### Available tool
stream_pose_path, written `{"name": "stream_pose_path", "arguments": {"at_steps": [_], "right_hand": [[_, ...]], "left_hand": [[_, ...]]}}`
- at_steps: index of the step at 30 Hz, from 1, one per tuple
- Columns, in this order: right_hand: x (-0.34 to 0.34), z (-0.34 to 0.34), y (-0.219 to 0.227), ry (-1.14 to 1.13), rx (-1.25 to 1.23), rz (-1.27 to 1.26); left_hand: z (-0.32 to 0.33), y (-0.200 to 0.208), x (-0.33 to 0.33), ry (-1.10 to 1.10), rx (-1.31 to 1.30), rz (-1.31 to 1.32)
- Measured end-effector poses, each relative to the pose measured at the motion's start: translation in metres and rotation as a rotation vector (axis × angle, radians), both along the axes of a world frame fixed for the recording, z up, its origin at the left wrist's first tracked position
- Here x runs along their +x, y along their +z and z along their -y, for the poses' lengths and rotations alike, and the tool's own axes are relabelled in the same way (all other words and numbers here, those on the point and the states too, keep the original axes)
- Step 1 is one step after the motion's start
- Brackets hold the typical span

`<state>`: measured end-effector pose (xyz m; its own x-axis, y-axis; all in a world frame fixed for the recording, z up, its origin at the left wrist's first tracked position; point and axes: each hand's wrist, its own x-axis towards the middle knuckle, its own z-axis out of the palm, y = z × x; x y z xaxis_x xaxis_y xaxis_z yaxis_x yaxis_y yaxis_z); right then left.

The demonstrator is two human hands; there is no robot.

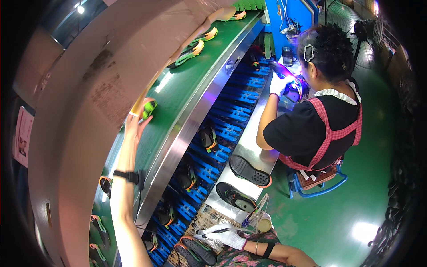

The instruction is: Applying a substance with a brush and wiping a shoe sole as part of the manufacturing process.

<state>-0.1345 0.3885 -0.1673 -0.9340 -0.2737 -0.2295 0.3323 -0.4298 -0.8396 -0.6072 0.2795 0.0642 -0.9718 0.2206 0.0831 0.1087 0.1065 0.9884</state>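
Observation:
My bare left hand (137,122) reaches far out over the green conveyor belt (178,95), its fingers closed around a shoe (149,109) with bright green and black parts. Much of that shoe is hidden behind the hand. Close to my lap, my right hand (229,237) wears a white glove and grips a thin dark-handled tool (219,231), whose tip is too small to make out. Beside that glove lies a pair of dark soles (199,250) with orange rims. A small cup (264,223) with thin tubes stands just past the right wrist.
Blue slats (202,171) carrying several shoes run between belt and metal bench. Two more soles (250,171) lie on the bench (231,211). A co-worker (329,102) sits ahead on the right, gloved hands under violet light. A large curved panel (84,115) overhangs the belt's left side.

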Motion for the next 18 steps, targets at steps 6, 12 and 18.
{"name": "stream_pose_path", "arguments": {"at_steps": [6, 12, 18], "right_hand": [[0.008, -0.005, 0.025, 0.055, 0.047, -0.043], [0.008, 0.001, 0.019, -0.001, -0.023, -0.009], [0.000, -0.005, 0.031, -0.024, 0.037, -0.037]], "left_hand": [[0.111, -0.007, 0.144, -0.014, 0.548, 0.123], [0.137, -0.039, 0.313, 0.126, 0.601, 0.040], [0.119, -0.075, 0.438, 0.238, 0.848, 0.354]]}}
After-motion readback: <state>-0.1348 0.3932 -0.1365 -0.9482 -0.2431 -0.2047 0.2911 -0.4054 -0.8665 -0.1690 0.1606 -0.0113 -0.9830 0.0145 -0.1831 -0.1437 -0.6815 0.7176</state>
